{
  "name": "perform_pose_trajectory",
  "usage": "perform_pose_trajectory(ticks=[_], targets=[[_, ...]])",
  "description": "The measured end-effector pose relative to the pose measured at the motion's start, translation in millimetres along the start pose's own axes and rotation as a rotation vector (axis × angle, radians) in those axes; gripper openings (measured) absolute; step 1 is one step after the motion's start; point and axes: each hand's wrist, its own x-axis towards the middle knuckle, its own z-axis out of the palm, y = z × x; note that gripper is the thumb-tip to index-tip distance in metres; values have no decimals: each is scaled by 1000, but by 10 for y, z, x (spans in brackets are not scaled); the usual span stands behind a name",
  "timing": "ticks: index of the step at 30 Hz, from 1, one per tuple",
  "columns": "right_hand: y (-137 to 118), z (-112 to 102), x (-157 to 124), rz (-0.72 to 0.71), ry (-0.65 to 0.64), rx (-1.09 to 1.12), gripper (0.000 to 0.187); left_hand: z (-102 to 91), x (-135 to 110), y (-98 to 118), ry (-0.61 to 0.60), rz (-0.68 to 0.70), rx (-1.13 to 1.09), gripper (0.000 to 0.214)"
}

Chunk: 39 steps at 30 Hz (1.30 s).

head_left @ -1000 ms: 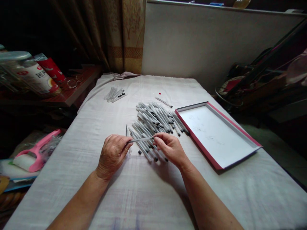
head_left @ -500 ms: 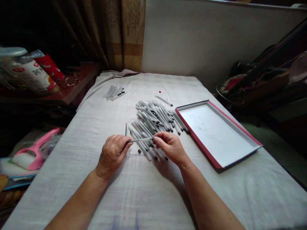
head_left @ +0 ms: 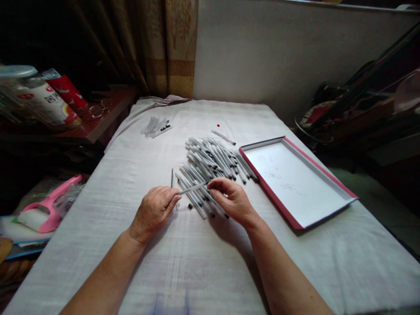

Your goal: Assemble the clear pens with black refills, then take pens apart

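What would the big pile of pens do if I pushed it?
The pile of pens would probably slide apart, since they lie loose on one another. Some might roll, because they look slim and round. Each is probably stiff: the pen in the left hand looks straight.

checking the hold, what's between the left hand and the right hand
In the head view, a slim pen tube spans the gap from left hand to right hand, over part of the pen pile.
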Motion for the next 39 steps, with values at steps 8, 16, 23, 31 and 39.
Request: perform_pose_trajectory(ticks=[8,16,23,31,39], targets=[[45,5,-18,200,-28,-75,31,-5,15,68,-11,7,-9,32],[76,-26,-16,127,-73,-39,15,2,14,59,-36,-1,-11,33],[89,1,-10,225,-45,-30,33,13,10,54,-23,0,-26,32],[67,-33,-6,169,-75,11,20,16,8,44,-41,-4,-31,32],[69,-3,-4,243,-62,-29,34,20,4,48,-43,-7,-34,32]])
